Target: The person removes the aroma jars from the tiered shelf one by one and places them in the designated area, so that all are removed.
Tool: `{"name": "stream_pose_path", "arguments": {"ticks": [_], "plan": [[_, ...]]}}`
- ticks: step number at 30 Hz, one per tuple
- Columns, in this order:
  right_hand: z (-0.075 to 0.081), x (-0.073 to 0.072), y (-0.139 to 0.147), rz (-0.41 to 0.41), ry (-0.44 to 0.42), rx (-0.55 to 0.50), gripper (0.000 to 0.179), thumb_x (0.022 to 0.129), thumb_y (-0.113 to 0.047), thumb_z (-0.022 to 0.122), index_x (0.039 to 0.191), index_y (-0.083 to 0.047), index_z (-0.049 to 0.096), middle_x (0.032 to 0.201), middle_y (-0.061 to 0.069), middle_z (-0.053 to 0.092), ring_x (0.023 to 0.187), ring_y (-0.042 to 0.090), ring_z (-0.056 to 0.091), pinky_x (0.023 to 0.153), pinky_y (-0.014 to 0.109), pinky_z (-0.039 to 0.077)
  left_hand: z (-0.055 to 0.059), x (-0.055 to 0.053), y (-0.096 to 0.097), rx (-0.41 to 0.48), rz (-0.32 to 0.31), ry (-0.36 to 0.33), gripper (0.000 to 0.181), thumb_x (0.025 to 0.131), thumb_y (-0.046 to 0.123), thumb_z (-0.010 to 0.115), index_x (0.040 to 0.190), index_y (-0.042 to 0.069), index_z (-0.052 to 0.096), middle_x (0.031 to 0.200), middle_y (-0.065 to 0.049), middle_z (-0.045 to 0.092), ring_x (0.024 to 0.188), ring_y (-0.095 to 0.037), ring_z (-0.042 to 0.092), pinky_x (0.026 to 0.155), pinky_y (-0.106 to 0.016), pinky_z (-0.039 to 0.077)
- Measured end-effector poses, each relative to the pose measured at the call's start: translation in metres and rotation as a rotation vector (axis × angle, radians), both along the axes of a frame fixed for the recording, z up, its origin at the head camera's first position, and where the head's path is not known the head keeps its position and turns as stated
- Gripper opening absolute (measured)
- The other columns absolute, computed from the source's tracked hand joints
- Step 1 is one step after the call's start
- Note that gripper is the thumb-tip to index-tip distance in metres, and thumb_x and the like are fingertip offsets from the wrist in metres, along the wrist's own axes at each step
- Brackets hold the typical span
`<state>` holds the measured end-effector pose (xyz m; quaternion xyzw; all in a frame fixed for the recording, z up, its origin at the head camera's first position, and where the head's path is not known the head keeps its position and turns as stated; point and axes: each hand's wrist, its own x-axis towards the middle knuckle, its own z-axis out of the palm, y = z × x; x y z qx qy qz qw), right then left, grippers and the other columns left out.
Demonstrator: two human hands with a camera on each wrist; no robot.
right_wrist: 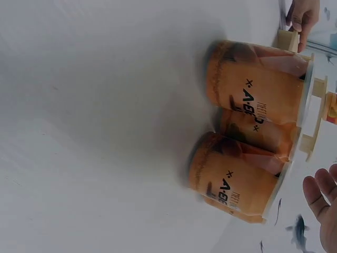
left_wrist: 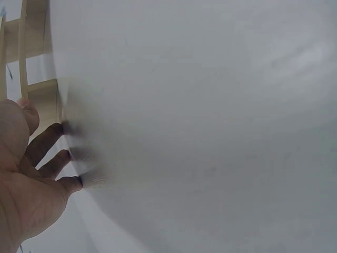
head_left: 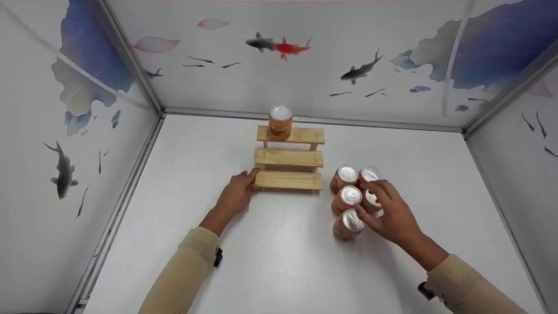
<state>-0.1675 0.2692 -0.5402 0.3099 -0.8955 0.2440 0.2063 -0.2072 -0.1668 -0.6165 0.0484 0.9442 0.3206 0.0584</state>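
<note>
A three-step wooden stand (head_left: 288, 179) sits in the middle of the white table. My left hand (head_left: 236, 192) holds the left end of its lowest step; in the left wrist view, the other fingertips (left_wrist: 64, 155) of that hand reach down to the table. On the top step, at the left, stands an orange can (head_left: 280, 124) with a silver lid. Several matching cans (head_left: 347, 199) cluster upright to the right of the stand. My right hand (head_left: 390, 213) hovers over this cluster with thumb and fingers spread, partly hiding a can (head_left: 372, 199). Its fingers (right_wrist: 316, 197) appear apart from the cans.
White walls (head_left: 314, 78) printed with fish and blue patches enclose the table (head_left: 279, 270) at the back and both sides. A metal rail (head_left: 209, 113) runs along the back edge. The middle step (head_left: 290, 158) of the stand is bare.
</note>
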Motion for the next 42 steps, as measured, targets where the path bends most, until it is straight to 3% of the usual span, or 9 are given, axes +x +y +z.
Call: {"name": "stream_pose_path", "arguments": {"ticks": [4, 10, 18, 26, 42], "plan": [[0.007, -0.013, -0.006, 0.011, 0.028, -0.012, 0.058, 0.087, -0.017, 0.093, 0.137, -0.003, 0.068, 0.131, 0.015, 0.068, 0.119, 0.027, 0.071, 0.087, 0.045, 0.067, 0.000, 0.000, 0.000, -0.005, 0.000, 0.005, 0.058, 0.116, 0.039, 0.054, 0.171, 0.026, 0.044, 0.168, -0.015, 0.055, 0.163, -0.040, 0.044, 0.136, -0.061, 0.033], [0.019, -0.031, -0.015, -0.019, -0.111, -0.021, 0.061, 0.092, -0.021, 0.091, 0.146, -0.008, 0.065, 0.137, 0.016, 0.066, 0.122, 0.036, 0.072, 0.093, 0.056, 0.067, -0.001, -0.001, 0.000, -0.023, -0.021, 0.036, 0.054, 0.117, 0.028, 0.055, 0.170, 0.022, 0.046, 0.165, -0.015, 0.059, 0.161, -0.041, 0.046, 0.136, -0.061, 0.033], [0.030, -0.058, -0.036, 0.024, -0.145, -0.004, 0.069, 0.097, -0.023, 0.088, 0.157, -0.009, 0.058, 0.146, 0.016, 0.064, 0.116, 0.036, 0.072, 0.086, 0.049, 0.063, 0.001, -0.002, 0.003, -0.038, -0.004, 0.010, 0.054, 0.118, 0.029, 0.054, 0.171, 0.023, 0.045, 0.167, -0.014, 0.057, 0.163, -0.039, 0.044, 0.138, -0.058, 0.029], [0.037, -0.081, -0.062, 0.033, -0.161, -0.018, 0.067, 0.102, -0.032, 0.082, 0.160, -0.009, 0.056, 0.150, 0.017, 0.061, 0.134, 0.040, 0.068, 0.106, 0.060, 0.061, 0.000, -0.002, 0.002, -0.037, -0.004, 0.017, 0.054, 0.117, 0.025, 0.057, 0.170, 0.023, 0.046, 0.166, -0.016, 0.057, 0.162, -0.040, 0.046, 0.137, -0.060, 0.031], [0.048, -0.111, -0.115, 0.062, -0.242, -0.003, 0.073, 0.106, -0.040, 0.077, 0.166, -0.012, 0.047, 0.158, 0.015, 0.055, 0.141, 0.040, 0.063, 0.115, 0.060, 0.056, -0.001, -0.002, 0.000, -0.029, -0.009, 0.016, 0.056, 0.117, 0.025, 0.058, 0.171, 0.024, 0.044, 0.165, -0.012, 0.059, 0.162, -0.037, 0.046, 0.136, -0.059, 0.034]]}}
